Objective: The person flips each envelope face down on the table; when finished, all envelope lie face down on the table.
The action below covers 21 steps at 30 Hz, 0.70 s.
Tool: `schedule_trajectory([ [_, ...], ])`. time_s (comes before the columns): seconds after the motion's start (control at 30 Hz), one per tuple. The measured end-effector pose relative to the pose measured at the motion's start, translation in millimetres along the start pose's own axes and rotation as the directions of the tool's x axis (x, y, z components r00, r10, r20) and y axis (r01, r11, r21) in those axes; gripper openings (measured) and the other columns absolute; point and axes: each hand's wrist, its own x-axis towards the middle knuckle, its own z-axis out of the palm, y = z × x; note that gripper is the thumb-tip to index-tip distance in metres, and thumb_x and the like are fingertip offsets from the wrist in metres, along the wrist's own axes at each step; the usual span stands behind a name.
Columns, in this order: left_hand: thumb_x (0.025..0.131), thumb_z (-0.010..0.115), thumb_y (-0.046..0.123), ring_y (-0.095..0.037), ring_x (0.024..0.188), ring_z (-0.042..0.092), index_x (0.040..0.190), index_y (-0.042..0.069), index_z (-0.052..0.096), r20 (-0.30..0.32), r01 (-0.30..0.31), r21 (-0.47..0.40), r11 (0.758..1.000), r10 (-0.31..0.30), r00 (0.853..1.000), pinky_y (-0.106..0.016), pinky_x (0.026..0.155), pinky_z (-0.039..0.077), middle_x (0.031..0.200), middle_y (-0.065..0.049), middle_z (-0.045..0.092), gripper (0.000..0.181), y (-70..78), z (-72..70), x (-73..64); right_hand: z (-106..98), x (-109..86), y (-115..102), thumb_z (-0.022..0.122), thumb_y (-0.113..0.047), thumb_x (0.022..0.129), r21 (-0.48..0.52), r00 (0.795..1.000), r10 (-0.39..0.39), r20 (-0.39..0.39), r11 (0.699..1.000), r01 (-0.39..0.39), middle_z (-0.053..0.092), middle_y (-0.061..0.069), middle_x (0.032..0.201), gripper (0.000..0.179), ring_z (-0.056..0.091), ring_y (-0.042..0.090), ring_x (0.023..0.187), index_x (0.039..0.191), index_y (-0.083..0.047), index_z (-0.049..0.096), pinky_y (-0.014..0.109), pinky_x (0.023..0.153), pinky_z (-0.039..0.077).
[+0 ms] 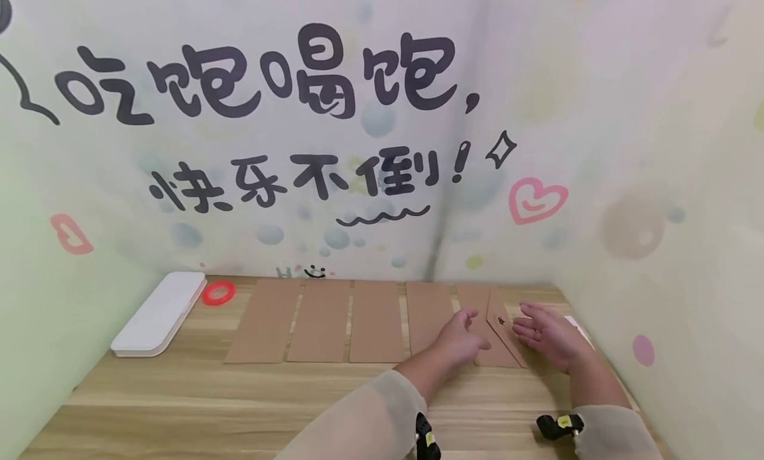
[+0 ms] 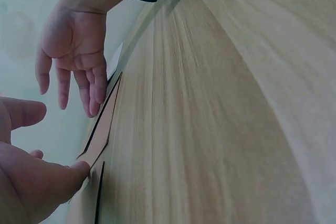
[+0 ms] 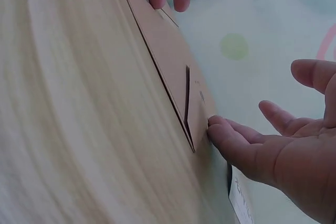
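Several brown kraft-paper envelopes [image 1: 319, 321] lie in a row across the table, plain sides up. The rightmost envelope [image 1: 497, 351] has a pointed flap on its right side with a small dark print. My left hand [image 1: 458, 337] is over that envelope's left edge, thumb and fingers spread, gripping nothing that I can see. At its right edge is my right hand [image 1: 552, 335], fingers stretched toward the flap; in the right wrist view, the fingertips of this hand [image 3: 283, 145] meet the envelope's edge [image 3: 163, 51].
A white oblong case [image 1: 160, 314] sits at the table's back left, with a red tape roll [image 1: 219, 292] beside it. Partly hidden behind my right hand is a white printed item [image 3: 240, 198]. Patterned walls [image 1: 382, 248] border the table [image 1: 239, 407].
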Motion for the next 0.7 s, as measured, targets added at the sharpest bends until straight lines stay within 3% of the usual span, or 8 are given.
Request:
schedule_trajectory([
  [0.1, 0.085, 0.077, -0.001, -0.038, 0.151, 0.049, 0.147, 0.013, 0.06, 0.008, 0.002, -0.013, 1.0, -0.002, 1.0, -0.055, 0.124, 0.043, 0.159, -0.017, 0.056, 0.066, -2.4, -1.0, 0.2, 3.0, 0.2, -0.2, 0.037, -0.047, 0.116, 0.007, 1.0, 0.01, -0.009, 1.0, -0.01, 0.019, 0.044, 0.168, 0.083, 0.029, 0.051, 0.159, 0.167, 0.009, 0.003, 0.037, 0.119, 0.051],
  [0.17, 0.085, 0.077, -0.001, -0.038, 0.152, 0.049, 0.146, 0.013, 0.06, 0.015, 0.004, -0.026, 1.0, -0.004, 1.0, -0.055, 0.124, 0.043, 0.159, -0.017, 0.056, 0.065, -3.6, -1.7, 0.5, 4.3, 0.1, 0.0, 0.038, -0.048, 0.116, 0.02, 1.0, 0.014, -0.024, 1.0, -0.014, 0.017, 0.043, 0.169, 0.084, 0.038, 0.045, 0.157, 0.167, 0.009, 0.003, 0.034, 0.116, 0.052],
  [0.3, 0.085, 0.077, -0.002, -0.039, 0.152, 0.049, 0.146, 0.013, 0.061, 0.016, 0.015, -0.056, 0.998, -0.014, 1.0, -0.055, 0.12, 0.047, 0.159, -0.019, 0.056, 0.065, -6.0, -3.4, 0.5, 4.2, 0.8, 2.3, 0.042, -0.044, 0.116, 0.079, 0.998, 0.005, -0.061, 0.997, -0.001, 0.019, 0.04, 0.171, 0.082, 0.059, 0.017, 0.138, 0.167, 0.009, 0.007, 0.026, 0.111, 0.054],
  [0.37, 0.084, 0.076, -0.003, -0.04, 0.151, 0.049, 0.146, 0.012, 0.061, 0.015, 0.019, -0.071, 0.997, -0.018, 1.0, -0.056, 0.117, 0.05, 0.159, -0.02, 0.055, 0.066, -7.4, -4.2, 0.5, 3.2, 1.2, 2.9, 0.045, -0.042, 0.115, 0.093, 0.997, -0.012, -0.078, 0.996, 0.019, 0.029, 0.037, 0.169, 0.08, 0.064, 0.004, 0.126, 0.167, 0.01, 0.012, 0.022, 0.107, 0.055],
  [0.43, 0.084, 0.076, -0.003, -0.04, 0.151, 0.049, 0.147, 0.011, 0.06, 0.023, 0.018, -0.081, 0.997, -0.016, 1.0, -0.057, 0.114, 0.052, 0.159, -0.021, 0.055, 0.066, -8.0, -4.4, 0.6, 2.0, 1.5, 2.8, 0.049, -0.04, 0.114, 0.113, 0.995, -0.028, -0.094, 0.993, 0.039, 0.05, 0.027, 0.16, 0.079, 0.065, -0.001, 0.119, 0.165, 0.011, 0.018, 0.018, 0.103, 0.056],
  [0.5, 0.084, 0.077, -0.002, -0.04, 0.15, 0.049, 0.148, 0.01, 0.06, 0.036, 0.011, -0.077, 0.997, -0.008, 0.999, -0.057, 0.116, 0.05, 0.159, -0.021, 0.055, 0.067, -8.1, -4.3, 0.3, 0.1, 1.3, 2.0, 0.051, -0.037, 0.114, 0.124, 0.995, -0.048, -0.091, 0.991, 0.059, 0.065, 0.009, 0.147, 0.075, 0.066, -0.003, 0.116, 0.165, 0.011, 0.021, 0.017, 0.1, 0.055],
  [0.6, 0.085, 0.078, -0.001, -0.04, 0.151, 0.048, 0.149, 0.009, 0.059, 0.071, 0.004, -0.085, 0.996, 0.002, 0.997, -0.057, 0.121, 0.046, 0.159, -0.022, 0.054, 0.067, -7.4, -3.3, 0.1, -1.8, 1.8, 1.1, 0.053, -0.028, 0.114, 0.142, 0.995, -0.073, -0.072, 0.986, 0.083, 0.069, -0.015, 0.128, 0.072, 0.065, -0.003, 0.115, 0.165, 0.011, 0.021, 0.016, 0.099, 0.055],
  [0.7, 0.086, 0.077, 0.001, -0.04, 0.15, 0.049, 0.149, 0.007, 0.059, 0.082, -0.009, -0.085, 0.996, 0.016, 0.996, -0.056, 0.123, 0.044, 0.158, -0.022, 0.055, 0.066, -8.0, -1.9, 0.3, -0.3, 3.1, -0.5, 0.056, -0.02, 0.112, 0.161, 0.993, -0.104, -0.053, 0.981, 0.111, 0.066, -0.019, 0.125, 0.071, 0.065, -0.003, 0.114, 0.165, 0.012, 0.019, 0.015, 0.098, 0.055],
])
